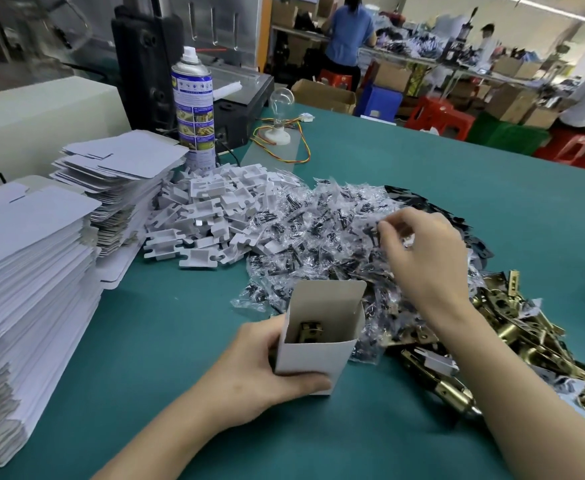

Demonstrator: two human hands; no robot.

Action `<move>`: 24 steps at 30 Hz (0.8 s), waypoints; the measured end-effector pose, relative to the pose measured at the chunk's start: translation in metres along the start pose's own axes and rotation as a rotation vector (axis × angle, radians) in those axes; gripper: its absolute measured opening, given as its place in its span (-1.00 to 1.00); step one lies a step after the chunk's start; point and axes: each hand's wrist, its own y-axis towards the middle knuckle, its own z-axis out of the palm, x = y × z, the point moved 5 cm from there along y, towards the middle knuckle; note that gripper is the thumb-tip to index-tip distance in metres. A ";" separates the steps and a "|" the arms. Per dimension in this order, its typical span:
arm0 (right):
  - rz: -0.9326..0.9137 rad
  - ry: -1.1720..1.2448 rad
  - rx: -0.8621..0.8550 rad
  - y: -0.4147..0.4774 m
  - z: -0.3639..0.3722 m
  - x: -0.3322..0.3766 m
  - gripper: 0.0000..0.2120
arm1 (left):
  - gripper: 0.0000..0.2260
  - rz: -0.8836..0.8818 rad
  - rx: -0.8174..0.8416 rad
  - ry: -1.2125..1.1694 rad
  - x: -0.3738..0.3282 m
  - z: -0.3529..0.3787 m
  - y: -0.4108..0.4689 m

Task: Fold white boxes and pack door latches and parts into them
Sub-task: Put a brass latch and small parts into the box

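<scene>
My left hand (259,368) grips an upright, open-topped white box (315,355) on the green table (422,161); a brass door latch (310,331) shows inside it. My right hand (422,251) reaches over a heap of small clear bags of dark screws (318,230), its fingertips pinching at one bag. Brass door latches (512,341) lie piled at the right. A pile of white plastic inserts (214,209) sits behind the box.
Tall stacks of flat white box blanks (34,271) fill the left side, with a second stack (121,171) behind. A spray can (194,105), a black machine (145,64) and a lamp holder with coloured wires (279,133) stand at the back. People work at far benches.
</scene>
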 end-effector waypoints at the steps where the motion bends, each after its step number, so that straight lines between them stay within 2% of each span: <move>1: 0.087 0.112 0.018 0.003 -0.002 -0.004 -0.90 | -0.72 0.006 -0.017 0.006 -0.001 0.000 0.000; 4: 0.339 0.468 0.056 0.005 -0.009 -0.010 -0.89 | -0.78 -0.008 -0.049 0.014 0.000 -0.001 0.000; 6: 0.428 0.668 0.067 0.001 -0.022 -0.005 -0.88 | -0.78 -0.021 -0.057 0.030 0.001 -0.002 0.000; 8: 0.387 0.859 0.117 -0.007 -0.037 0.009 -0.87 | -0.78 -0.031 -0.059 0.034 0.002 -0.003 0.001; 11: 0.131 0.962 0.230 -0.028 -0.060 0.041 -0.87 | -0.77 -0.053 -0.063 0.025 0.005 -0.003 0.002; 14: -0.104 0.782 0.306 -0.051 -0.067 0.065 -0.94 | -0.77 -0.059 -0.060 0.019 0.005 -0.002 0.003; 16: -0.271 0.496 0.320 -0.060 -0.065 0.075 -0.96 | -0.75 -0.051 -0.047 -0.001 0.004 -0.001 0.003; 19: -0.537 0.098 0.252 -0.062 -0.064 0.087 -0.88 | -0.74 -0.044 -0.035 -0.025 0.003 0.000 0.002; 21: -0.626 -0.061 0.235 -0.061 -0.062 0.093 -0.84 | -0.73 -0.051 -0.036 -0.030 0.003 0.000 0.002; 24: -0.655 -0.153 0.295 -0.060 -0.059 0.099 -0.82 | -0.71 -0.069 -0.028 -0.039 0.004 0.000 0.001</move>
